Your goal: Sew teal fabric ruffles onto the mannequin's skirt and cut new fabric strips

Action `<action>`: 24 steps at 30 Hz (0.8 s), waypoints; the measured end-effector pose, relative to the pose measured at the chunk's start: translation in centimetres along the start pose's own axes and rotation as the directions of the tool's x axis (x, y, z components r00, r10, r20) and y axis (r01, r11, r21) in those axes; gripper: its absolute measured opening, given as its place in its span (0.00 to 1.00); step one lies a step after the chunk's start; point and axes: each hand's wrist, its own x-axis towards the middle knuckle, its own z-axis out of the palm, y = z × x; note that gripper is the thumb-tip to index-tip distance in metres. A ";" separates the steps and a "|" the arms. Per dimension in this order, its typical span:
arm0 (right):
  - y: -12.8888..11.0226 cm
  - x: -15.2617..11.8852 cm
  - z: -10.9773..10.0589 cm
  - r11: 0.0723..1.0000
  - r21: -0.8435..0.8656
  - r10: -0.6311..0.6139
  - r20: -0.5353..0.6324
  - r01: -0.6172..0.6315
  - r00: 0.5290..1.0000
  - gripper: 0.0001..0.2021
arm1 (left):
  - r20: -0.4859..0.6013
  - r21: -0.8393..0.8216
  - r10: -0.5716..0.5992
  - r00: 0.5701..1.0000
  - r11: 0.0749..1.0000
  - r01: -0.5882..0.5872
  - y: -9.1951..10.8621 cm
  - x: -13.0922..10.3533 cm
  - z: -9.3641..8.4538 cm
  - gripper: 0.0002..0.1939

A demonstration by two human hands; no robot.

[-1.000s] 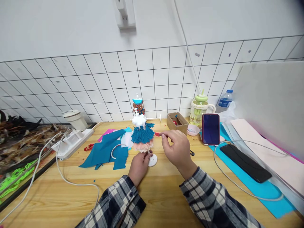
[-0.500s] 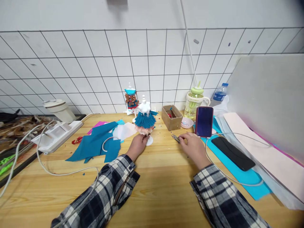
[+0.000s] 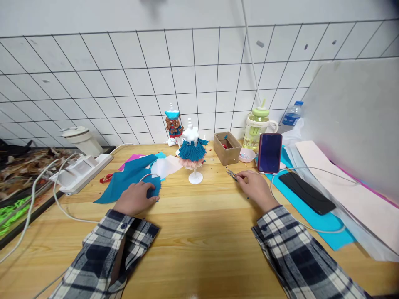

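Off the small dress form (image 3: 192,151) comes our left hand (image 3: 135,198): half a second ago it held the stand, and now it rests leftward on a teal sheet (image 3: 120,182). Largest, the wooden table (image 3: 199,232) spreads under both hands. The sheet lies flat beneath and beyond our left hand, whose thumb and forefinger curve apart at its edge; we cannot tell whether they grip. The form, in a teal-over-peach frilled skirt, stands upright between our hands, farther out. Our right hand (image 3: 256,189) is closed on a small metal tool (image 3: 232,174), tips pointing outward.

To handle the sheet well, we should pinch one edge lightly and keep the tips clear of it.

Containers: beyond our left hand, a pale lidded canister (image 3: 83,142), contents hidden. Beyond our right hand, a green-lidded cup (image 3: 251,135) with a greenish tint inside; left of that, a cardboard box (image 3: 227,156) of red scraps; nearest, a pink dish (image 3: 247,160) of tiny pale bits.
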 end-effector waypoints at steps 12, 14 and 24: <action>-2.2 -0.5 0.8 0.989 0.136 -0.072 0.079 0.061 0.994 0.12 | -0.271 -0.269 0.252 0.929 0.907 -0.325 5.4 -1.1 -0.1 0.11; -3.0 -0.8 0.8 0.983 0.152 -0.117 0.084 0.103 0.990 0.11 | -0.228 -0.362 0.394 0.890 0.814 -0.453 8.2 -2.2 0.8 0.10; -6.5 -2.5 1.5 0.879 0.205 -0.466 0.171 0.431 0.868 0.09 | -0.164 -0.545 0.629 0.760 0.585 -0.602 13.4 -4.1 2.6 0.22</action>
